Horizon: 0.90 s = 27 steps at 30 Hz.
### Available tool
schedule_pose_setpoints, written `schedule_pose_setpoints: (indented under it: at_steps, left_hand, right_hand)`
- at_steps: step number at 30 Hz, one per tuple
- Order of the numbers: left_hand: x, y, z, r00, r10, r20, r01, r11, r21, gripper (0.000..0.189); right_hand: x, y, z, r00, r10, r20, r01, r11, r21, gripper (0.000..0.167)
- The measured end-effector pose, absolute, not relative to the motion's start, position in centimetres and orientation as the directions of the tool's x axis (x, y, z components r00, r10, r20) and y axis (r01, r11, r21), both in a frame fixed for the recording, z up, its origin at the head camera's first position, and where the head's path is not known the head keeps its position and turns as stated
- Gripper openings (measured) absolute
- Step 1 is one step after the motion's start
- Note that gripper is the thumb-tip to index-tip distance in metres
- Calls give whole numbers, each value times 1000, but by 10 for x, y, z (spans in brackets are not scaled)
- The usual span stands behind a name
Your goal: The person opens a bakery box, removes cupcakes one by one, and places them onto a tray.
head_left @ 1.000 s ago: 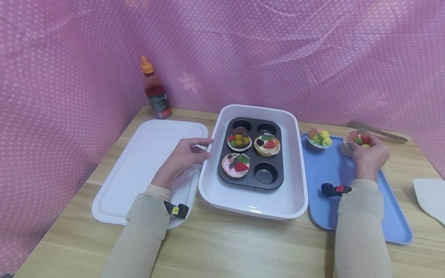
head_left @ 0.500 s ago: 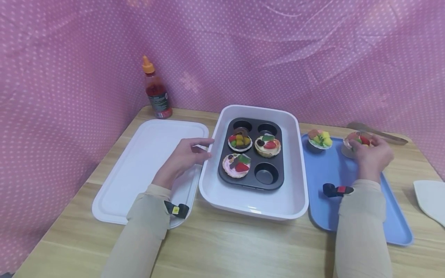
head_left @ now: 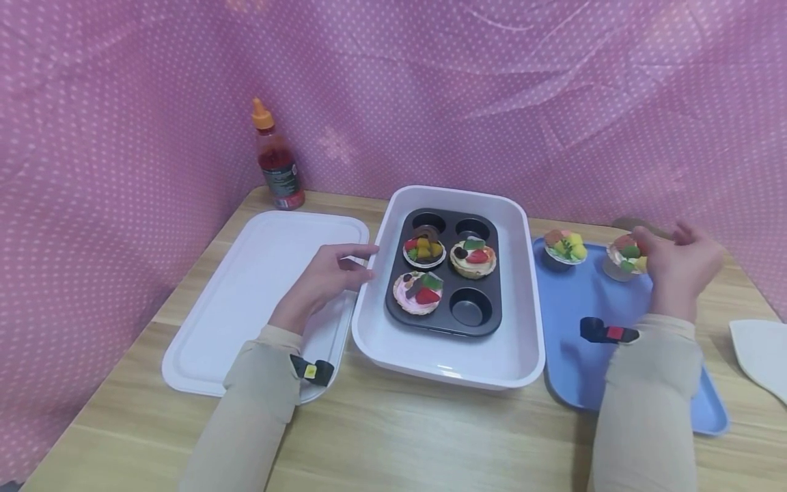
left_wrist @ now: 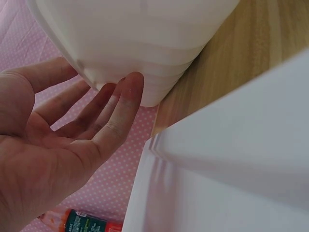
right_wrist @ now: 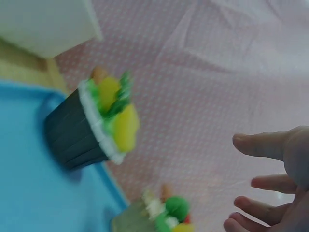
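My right hand (head_left: pixel 682 270) holds nothing, its fingers apart, just right of a fruit-topped cupcake in a pale cup (head_left: pixel 619 266). That cupcake stands on the blue tray (head_left: pixel 590 369), beside another in a dark cup (head_left: pixel 558 260). In the right wrist view, a gap separates the fingertips (right_wrist: pixel 244 144) from both cupcakes. With fingers extended, my left hand (head_left: pixel 322 280) touches the left rim of the white basin (head_left: pixel 522 369). Inside the basin lies a dark muffin pan (head_left: pixel 445 329). Three fruit tarts sit in it: a chocolate one (head_left: pixel 424 253), a cream one (head_left: pixel 473 258) and a pink one (head_left: pixel 418 294).
A white tray (head_left: pixel 233 321) lies left of the basin, under my left forearm. Behind it stands a sauce bottle (head_left: pixel 278 167) with an orange cap. A utensil (head_left: pixel 633 223), partly hidden, lies behind the blue tray. Part of a white board (head_left: pixel 762 352) shows at the right edge.
My right hand has let go of the pale-cup cupcake and moved right and slightly up, away from it. The cupcake stays on the blue tray. My left hand has not moved.
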State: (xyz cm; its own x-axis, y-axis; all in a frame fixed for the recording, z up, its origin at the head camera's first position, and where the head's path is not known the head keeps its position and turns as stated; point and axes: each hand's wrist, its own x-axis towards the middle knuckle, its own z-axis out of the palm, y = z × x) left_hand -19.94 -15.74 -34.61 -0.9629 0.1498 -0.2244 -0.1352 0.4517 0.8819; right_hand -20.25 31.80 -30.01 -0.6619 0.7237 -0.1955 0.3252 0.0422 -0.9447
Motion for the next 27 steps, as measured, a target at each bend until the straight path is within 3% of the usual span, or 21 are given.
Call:
schedule_pose_setpoints:
  at_steps: [10,18,27]
  left_hand:
    - [-198,-158,-345,-962,157,-221,-136,426,894,48]
    - [-198,-158,-346,-962,166,-217,-130,421,898,49]
    - [-198,-158,-345,-963,162,-215,-129,420,898,49]
  right_hand:
    - [-189,277,-265,-745,657,-119,221,75,-972,76]
    - [-187,244,-251,-833,551,-43,244,296,-923,72]
    - [-186,219,-249,-882,460,98,127,433,-892,68]
